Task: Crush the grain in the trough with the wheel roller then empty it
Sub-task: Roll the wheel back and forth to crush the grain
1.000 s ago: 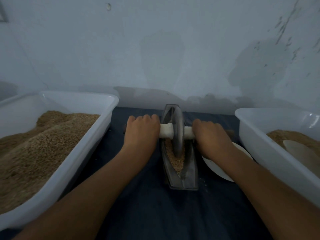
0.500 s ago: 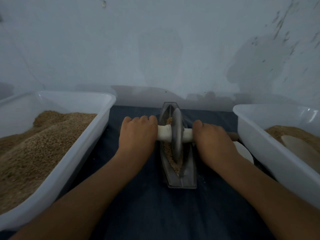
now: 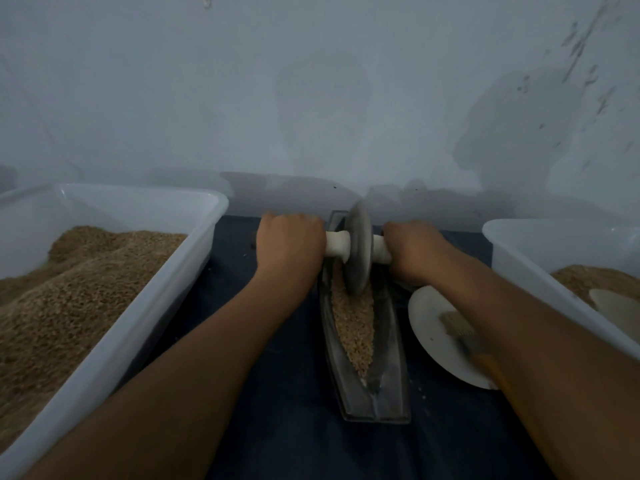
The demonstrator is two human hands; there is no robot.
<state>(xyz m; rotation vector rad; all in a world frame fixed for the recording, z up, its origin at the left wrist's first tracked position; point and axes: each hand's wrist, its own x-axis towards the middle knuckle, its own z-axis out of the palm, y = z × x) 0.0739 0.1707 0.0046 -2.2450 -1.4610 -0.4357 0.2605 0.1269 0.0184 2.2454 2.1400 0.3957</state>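
A narrow grey metal trough (image 3: 391, 372) lies lengthwise on the dark cloth, holding tan grain (image 3: 355, 327). A grey wheel roller (image 3: 358, 251) stands upright in the trough's far end, its rim sunk in the grain. A pale axle handle (image 3: 337, 244) runs through the wheel. My left hand (image 3: 289, 245) grips the handle's left end and my right hand (image 3: 414, 251) grips the right end. The trough's far tip is hidden behind the wheel.
A large white tub (image 3: 145, 299) heaped with grain stands at the left. Another white tub (image 3: 540, 261) with grain and a pale scoop (image 3: 616, 310) stands at the right. A white plate (image 3: 436, 337) bearing a brush (image 3: 460, 327) lies beside the trough, under my right forearm. A wall rises close behind.
Both hands have pushed the wheel roller away from me, from the trough's middle to its far end. More grain shows in the near half of the trough.
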